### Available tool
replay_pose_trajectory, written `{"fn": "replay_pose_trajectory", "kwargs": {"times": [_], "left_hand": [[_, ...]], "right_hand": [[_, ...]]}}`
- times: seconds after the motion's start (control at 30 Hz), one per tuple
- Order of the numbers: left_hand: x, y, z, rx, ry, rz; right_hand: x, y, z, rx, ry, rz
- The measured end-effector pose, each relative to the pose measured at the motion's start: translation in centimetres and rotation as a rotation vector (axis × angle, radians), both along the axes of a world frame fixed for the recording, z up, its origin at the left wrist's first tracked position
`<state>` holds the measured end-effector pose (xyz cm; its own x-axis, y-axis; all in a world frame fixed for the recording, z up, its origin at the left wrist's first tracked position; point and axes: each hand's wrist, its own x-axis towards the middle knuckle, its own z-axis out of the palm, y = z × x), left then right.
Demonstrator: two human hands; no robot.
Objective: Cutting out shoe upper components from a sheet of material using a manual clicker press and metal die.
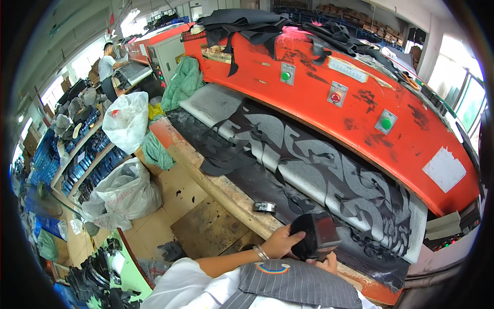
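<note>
Close to my body, my left hand [280,243] grips the left side of a black, block-like bundle [320,234], its thumb pressed on the near face. This bundle has a shiny dark front and may be stacked cut pieces; I cannot tell for sure. At its lower edge the fingers of my right hand [327,263] are curled against it, partly hidden by my apron. A dark roll of tape [264,207] lies on the worn wooden edge [226,193] left of the bundle. Beyond it, black sheet material with curved cut-outs [309,149] spreads over a pale cutting board [272,160].
A red press machine [319,67] with green and red buttons spans the back of the bench. White plastic bags [128,193] and racks of blue items [85,172] stand at left. Black scraps [95,273] lie on a green surface at lower left. Another person [107,69] stands far left.
</note>
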<state>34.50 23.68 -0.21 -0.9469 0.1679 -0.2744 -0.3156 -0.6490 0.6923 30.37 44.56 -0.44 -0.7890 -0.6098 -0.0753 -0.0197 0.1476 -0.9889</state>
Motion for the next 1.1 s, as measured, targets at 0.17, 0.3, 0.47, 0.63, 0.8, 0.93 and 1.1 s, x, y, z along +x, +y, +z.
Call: {"fn": "replay_pose_trajectory", "kwargs": {"times": [0.17,0.3,0.47,0.63,0.8,0.93,1.1], "left_hand": [[4.3,-9.0,0.9,-0.041,0.166,0.187],[6.1,-18.7,1.6,-0.025,0.022,0.252],[6.0,-27.6,3.1,-0.587,0.298,0.063],[1.0,-31.7,5.5,-1.226,0.599,-0.411],[-2.5,-32.4,5.4,-1.285,0.731,-0.552],[-3.8,-36.7,3.6,-1.408,0.594,-0.272],[-4.5,-42.8,3.2,-1.151,0.353,-0.008]], "right_hand": [[0.9,-7.7,1.1,0.007,0.071,-0.123],[0.9,-10.2,0.0,0.186,0.23,-0.228],[0.6,-9.0,1.1,0.454,0.474,-0.326],[2.0,-9.4,2.3,0.65,0.47,-0.368],[3.8,-9.9,2.2,0.654,0.37,-0.477],[4.8,-10.6,3.3,0.401,-0.084,-0.872],[3.9,-3.5,4.7,0.411,0.008,-1.019]]}}
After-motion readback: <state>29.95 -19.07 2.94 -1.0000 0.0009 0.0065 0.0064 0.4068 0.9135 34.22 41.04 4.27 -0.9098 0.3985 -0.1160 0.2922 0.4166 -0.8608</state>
